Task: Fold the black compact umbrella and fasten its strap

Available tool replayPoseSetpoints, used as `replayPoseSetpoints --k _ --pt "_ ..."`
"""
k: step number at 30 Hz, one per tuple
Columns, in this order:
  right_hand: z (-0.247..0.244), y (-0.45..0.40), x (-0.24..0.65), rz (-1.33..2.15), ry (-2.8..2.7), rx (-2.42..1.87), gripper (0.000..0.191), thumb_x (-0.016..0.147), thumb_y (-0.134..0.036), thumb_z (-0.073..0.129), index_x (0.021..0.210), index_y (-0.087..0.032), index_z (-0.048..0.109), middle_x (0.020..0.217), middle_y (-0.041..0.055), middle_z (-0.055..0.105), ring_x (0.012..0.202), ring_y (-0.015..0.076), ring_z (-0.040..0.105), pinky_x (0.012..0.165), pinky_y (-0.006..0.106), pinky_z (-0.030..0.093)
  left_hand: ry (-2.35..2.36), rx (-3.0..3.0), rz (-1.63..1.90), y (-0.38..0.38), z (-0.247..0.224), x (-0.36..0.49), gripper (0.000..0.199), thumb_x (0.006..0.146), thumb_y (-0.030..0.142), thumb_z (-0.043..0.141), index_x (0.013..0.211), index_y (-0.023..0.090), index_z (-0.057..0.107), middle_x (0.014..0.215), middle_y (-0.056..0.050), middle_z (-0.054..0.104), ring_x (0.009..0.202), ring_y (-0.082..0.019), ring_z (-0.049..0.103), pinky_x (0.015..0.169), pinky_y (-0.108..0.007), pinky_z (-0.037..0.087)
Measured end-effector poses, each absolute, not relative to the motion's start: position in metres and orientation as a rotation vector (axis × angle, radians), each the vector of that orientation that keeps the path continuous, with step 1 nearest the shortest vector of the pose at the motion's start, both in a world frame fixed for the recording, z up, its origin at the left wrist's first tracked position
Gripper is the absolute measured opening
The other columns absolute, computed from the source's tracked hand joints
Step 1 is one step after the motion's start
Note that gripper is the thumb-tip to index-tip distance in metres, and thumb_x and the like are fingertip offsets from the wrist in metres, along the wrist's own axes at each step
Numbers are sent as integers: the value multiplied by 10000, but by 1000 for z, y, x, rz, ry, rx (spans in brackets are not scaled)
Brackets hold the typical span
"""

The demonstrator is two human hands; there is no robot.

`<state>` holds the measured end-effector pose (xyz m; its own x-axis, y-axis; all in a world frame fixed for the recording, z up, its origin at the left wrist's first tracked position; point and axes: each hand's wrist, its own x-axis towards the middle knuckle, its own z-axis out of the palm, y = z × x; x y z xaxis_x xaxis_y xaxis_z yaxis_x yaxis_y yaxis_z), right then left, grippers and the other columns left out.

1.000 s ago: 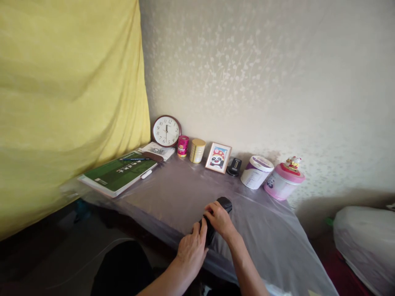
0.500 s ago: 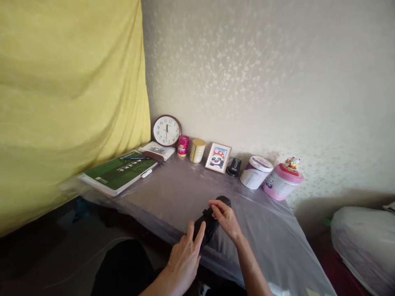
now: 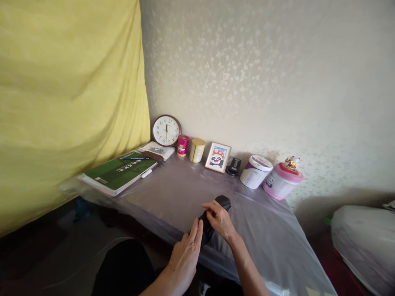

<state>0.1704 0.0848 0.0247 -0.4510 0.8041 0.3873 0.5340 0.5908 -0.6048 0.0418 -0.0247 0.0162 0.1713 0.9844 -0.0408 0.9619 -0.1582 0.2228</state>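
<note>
A black folded umbrella [image 3: 222,201] lies slantwise at the table's front edge, its rounded end pointing away from me to the right. My left hand [image 3: 187,250] holds its near part, with the fingers straight and close together along the left side. Bent over the middle of the umbrella, my right hand [image 3: 219,218] has its fingers and thumb closed on the black fabric or strap there. The exact spot pinched is hidden under the fingers, and my left hand covers much of the near end.
On the plastic-covered table [image 3: 173,197] stand a clock [image 3: 167,130], a pink can [image 3: 182,146], a yellow-lidded can [image 3: 197,150], a panda picture frame [image 3: 217,158], a black stand [image 3: 233,167], a white tub [image 3: 256,172] and a pink tub [image 3: 282,181]. A green book [image 3: 120,170] lies left.
My right hand has moved slightly left and down across the umbrella, its fingers curling lower onto it. The fingers of my left hand have come together.
</note>
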Motion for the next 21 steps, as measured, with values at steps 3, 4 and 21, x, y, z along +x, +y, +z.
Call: replayPoseSetpoints --k 3,4,21 --pt "28 80 174 703 -1953 -1023 259 727 -163 442 868 -208 654 796 24 581 705 132 543 653 247 453 1894 2247 127 -23 17 41 856 607 -83 340 1383 204 121 1437 -88 209 1111 -185 502 855 -241 470" --pt "30 76 178 789 -1862 -1028 233 733 -186 455 860 -207 650 791 21 574 700 133 538 641 246 452 1894 2252 114 -23 17 41 855 600 -88 341 1380 200 142 1438 -90 207 1106 -184 506 854 -239 470" --pt "-10 31 299 826 -1356 -1495 396 680 -488 566 897 -168 650 754 42 619 567 144 503 563 268 430 1861 2279 105 -26 13 38 885 580 -95 375 1366 260 177 1457 -92 139 998 -175 564 773 -251 495"
